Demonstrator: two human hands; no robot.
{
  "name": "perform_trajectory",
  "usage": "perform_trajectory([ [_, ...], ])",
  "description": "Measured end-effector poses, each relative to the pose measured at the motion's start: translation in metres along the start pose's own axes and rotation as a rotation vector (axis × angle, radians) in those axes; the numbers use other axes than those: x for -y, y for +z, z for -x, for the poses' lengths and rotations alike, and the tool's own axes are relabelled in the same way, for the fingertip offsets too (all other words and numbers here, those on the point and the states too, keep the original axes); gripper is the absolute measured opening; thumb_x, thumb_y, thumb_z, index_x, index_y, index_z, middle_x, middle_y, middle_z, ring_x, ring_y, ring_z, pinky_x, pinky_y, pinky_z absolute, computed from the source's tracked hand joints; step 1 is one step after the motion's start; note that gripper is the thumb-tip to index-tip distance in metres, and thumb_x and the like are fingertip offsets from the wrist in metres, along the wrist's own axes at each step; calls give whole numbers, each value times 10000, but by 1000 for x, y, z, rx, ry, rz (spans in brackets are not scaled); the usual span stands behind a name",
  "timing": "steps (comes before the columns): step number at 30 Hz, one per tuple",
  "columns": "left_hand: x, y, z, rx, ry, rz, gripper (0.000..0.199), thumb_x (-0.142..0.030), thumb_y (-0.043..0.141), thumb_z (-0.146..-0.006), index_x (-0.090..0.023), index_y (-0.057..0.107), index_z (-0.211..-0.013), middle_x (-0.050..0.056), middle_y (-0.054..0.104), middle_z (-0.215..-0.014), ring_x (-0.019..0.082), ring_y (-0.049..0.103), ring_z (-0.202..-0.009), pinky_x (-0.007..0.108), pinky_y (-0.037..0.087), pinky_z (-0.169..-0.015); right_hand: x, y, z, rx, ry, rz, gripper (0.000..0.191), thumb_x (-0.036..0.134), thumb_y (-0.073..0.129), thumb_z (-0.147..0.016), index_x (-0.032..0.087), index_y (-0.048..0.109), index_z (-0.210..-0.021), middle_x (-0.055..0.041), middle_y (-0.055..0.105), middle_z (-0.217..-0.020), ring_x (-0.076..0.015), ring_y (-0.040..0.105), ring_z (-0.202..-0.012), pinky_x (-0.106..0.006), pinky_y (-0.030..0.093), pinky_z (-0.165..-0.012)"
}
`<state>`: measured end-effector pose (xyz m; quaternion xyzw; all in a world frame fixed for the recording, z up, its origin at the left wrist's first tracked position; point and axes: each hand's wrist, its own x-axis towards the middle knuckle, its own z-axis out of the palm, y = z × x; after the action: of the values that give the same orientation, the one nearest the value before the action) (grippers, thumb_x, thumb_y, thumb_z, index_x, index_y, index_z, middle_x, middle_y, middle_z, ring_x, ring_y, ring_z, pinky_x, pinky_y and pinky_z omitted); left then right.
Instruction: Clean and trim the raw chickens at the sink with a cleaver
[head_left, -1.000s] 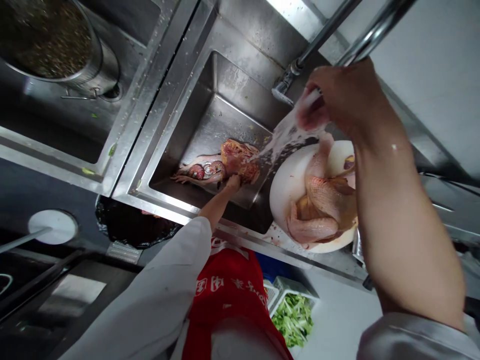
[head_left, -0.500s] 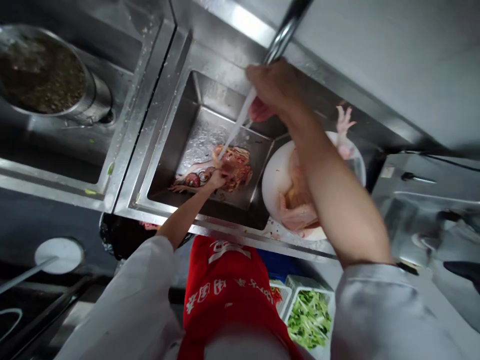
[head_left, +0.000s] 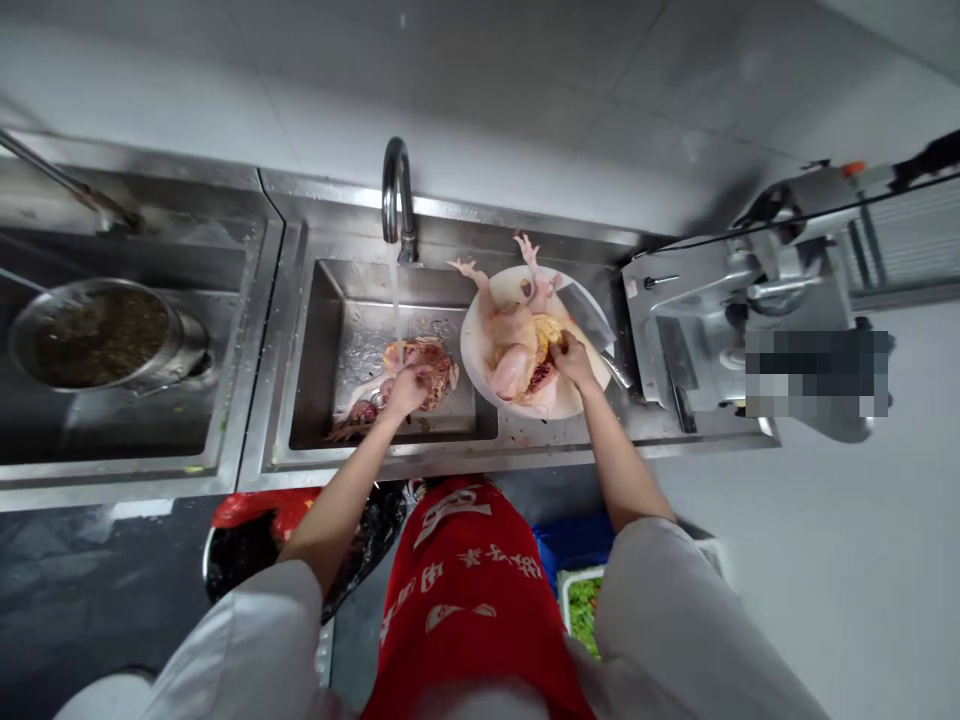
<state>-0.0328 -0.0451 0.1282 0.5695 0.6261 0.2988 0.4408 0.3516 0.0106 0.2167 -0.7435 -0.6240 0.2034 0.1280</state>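
Observation:
My left hand (head_left: 407,391) is closed on an opened chicken carcass (head_left: 442,374) in the steel sink (head_left: 319,350). Tap water runs onto the meat beside that hand. To the right, a whole pale chicken (head_left: 513,345) lies cut open on a round white cutting board (head_left: 480,378), its feet pointing toward the wall. My right hand (head_left: 574,360) has its fingers bent into the yellow fat (head_left: 549,332) at the opening; the fingertips are partly hidden. A broad knife blade (head_left: 589,312) rests at the board's right edge.
A curved tap (head_left: 396,195) rises behind the sink. In the left basin stands a steel pot (head_left: 94,340) full of dark liquid. A metal slicing machine (head_left: 780,270) occupies the right end. Below are a black-lined bin (head_left: 247,555) and a crate of greens (head_left: 583,610).
My right hand has left the tap and come down onto the chicken on the board. My left hand stays at the carcass in the sink. The view has turned and shifted.

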Motion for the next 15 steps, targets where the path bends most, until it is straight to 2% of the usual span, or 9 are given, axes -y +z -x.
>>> perform_trajectory([
  [2, -56, 12, -8, 14, 113, 0, 370, -166, 574, -831, -131, 763, -1147, 115, 786, -1082, 243, 739, -963, 374, 596, -944, -9, 13, 4, -45, 70, -224, 695, 423, 549, -901, 128, 479, -1527, -195, 644, -1440, -307, 623, -1322, -476, 479, -1157],
  [5, -142, 42, -17, -38, 277, -59, 463, -179, 560, -890, -147, 696, -1332, 150, 731, -1253, 265, 712, -1086, 417, 566, -1023, -2, 22, 6, -70, 37, -412, 797, 417, 644, -821, 159, 446, -1548, -173, 622, -1483, -307, 622, -1328, -484, 478, -1161],
  [6, -166, 56, -19, -42, 304, -105, 494, -200, 572, -906, -173, 662, -1391, 162, 689, -1339, 290, 679, -1177, 450, 545, -1063, 1, 22, 6, -67, 34, -445, 830, 414, 677, -788, 173, 444, -1547, -170, 619, -1488, -319, 620, -1330, -503, 479, -1160],
  [8, -204, 85, -21, -25, 256, -224, 583, -274, 619, -918, -238, 573, -1498, 181, 539, -1537, 369, 571, -1347, 558, 500, -1106, 5, 21, 5, -57, 53, -484, 902, 405, 729, -728, 200, 433, -1554, -172, 601, -1505, -354, 607, -1348, -552, 462, -1169],
  [10, -223, 111, -25, -10, 135, -338, 719, -352, 685, -894, -298, 471, -1578, 183, 301, -1701, 462, 431, -1464, 666, 467, -1092, 3, 22, 4, -46, 71, -508, 965, 394, 758, -684, 203, 420, -1568, -182, 561, -1540, -380, 571, -1388, -585, 424, -1200],
  [12, -224, 129, -29, -7, 75, -405, 824, -374, 742, -847, -324, 419, -1603, 168, 101, -1759, 519, 328, -1514, 705, 453, -1080, -3, 26, 2, -21, 49, -543, 1022, 395, 771, -662, 191, 393, -1590, -183, 519, -1575, -377, 534, -1430, -569, 407, -1225],
  [13, -220, 133, -32, -15, 91, -418, 834, -360, 756, -829, -322, 426, -1594, 157, 52, -1763, 522, 313, -1522, 696, 448, -1095, -6, 28, 1, -2, 39, -563, 1054, 398, 770, -660, 187, 362, -1610, -180, 498, -1593, -369, 527, -1437, -554, 420, -1222],
  [15, -204, 133, -36, -52, 188, -395, 794, -315, 762, -804, -296, 477, -1544, 139, 60, -1749, 478, 344, -1522, 635, 430, -1160, -11, 33, -1, 49, 45, -584, 1108, 397, 749, -684, 187, 263, -1658, -175, 464, -1621, -350, 546, -1423, -533, 461, -1192],
])
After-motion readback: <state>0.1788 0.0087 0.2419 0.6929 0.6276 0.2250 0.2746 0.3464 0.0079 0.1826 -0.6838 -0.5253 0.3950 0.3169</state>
